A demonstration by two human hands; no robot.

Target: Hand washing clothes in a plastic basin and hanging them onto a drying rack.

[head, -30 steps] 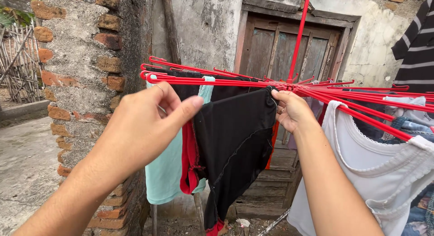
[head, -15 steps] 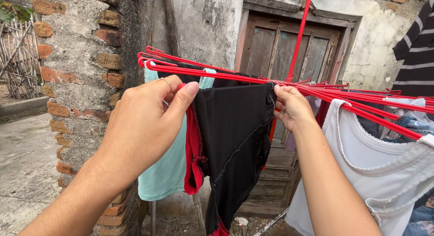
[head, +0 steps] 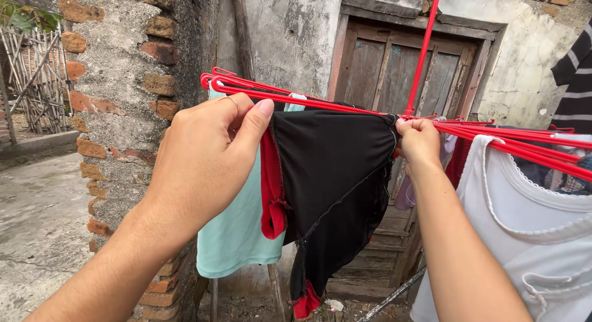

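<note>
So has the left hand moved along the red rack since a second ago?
Yes. The left hand slid right along the red rack, away from the brick pillar, nearer the black garment.

White top (head: 524, 235) and striped garment (head: 576, 75) cut off.

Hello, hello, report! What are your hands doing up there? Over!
Left hand pinching black garment at red rack. Right hand gripping its other corner. Nothing blocking.

A brick pillar (head: 132, 106) stands left, a weathered wooden door (head: 401, 75) behind, a white top (head: 524, 235) hangs right
</note>
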